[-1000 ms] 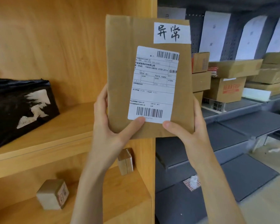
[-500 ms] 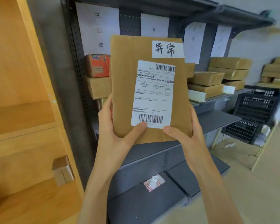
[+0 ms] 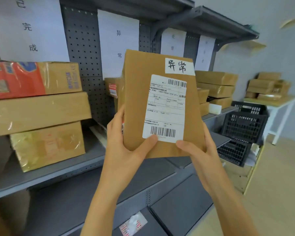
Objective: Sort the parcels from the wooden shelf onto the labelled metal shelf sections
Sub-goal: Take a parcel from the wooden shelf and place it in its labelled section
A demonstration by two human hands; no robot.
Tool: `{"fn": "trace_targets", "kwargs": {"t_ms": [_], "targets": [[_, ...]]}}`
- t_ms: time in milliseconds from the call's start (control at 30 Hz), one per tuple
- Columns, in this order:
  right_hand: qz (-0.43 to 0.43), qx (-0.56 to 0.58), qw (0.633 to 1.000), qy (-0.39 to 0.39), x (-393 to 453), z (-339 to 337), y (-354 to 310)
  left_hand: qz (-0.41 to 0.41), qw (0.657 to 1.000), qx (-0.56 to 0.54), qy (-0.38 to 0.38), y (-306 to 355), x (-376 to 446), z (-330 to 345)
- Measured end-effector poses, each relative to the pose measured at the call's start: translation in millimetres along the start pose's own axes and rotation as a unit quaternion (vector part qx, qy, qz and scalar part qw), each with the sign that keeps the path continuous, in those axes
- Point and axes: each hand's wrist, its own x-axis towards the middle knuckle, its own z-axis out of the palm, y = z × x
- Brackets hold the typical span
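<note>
Fingers of both hands curl round the lower corners of a flat brown cardboard parcel (image 3: 136,106), thumbs pressed on its front: the left hand (image 3: 124,150) at the bottom left, the right hand (image 3: 201,154) at the bottom right. Behind it stands the grey perforated metal shelf (image 3: 85,53), hung with white paper signs (image 3: 117,43). Stacked brown cartons (image 3: 37,113) fill its left section. The upright parcel, held before the shelf, bears a white printed shipping label (image 3: 165,108) and a small white handwritten tag (image 3: 179,66).
</note>
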Motion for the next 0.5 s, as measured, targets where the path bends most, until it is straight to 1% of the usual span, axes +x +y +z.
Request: {"fn": "trace_targets", "kwargs": {"t_ms": [100,233,367,500], "targets": [[-0.006,0.0,1.0,-0.007,60.8,-23.0,-0.9,0.01,1.0,-0.014,0.002,-11.1,54.1,28.7],[-0.026,-0.006,0.999,-0.031,140.2,-42.0,-9.3,0.039,0.999,-0.015,0.024,-14.0,119.4,57.7],[-0.045,0.027,0.997,-0.055,200.8,-54.8,-3.9,0.064,0.997,-0.022,0.038,-20.4,164.4,79.5],[-0.048,0.07,0.993,-0.079,257.3,-62.9,14.6,0.069,0.995,0.016,0.064,-33.8,205.8,94.9]]}}
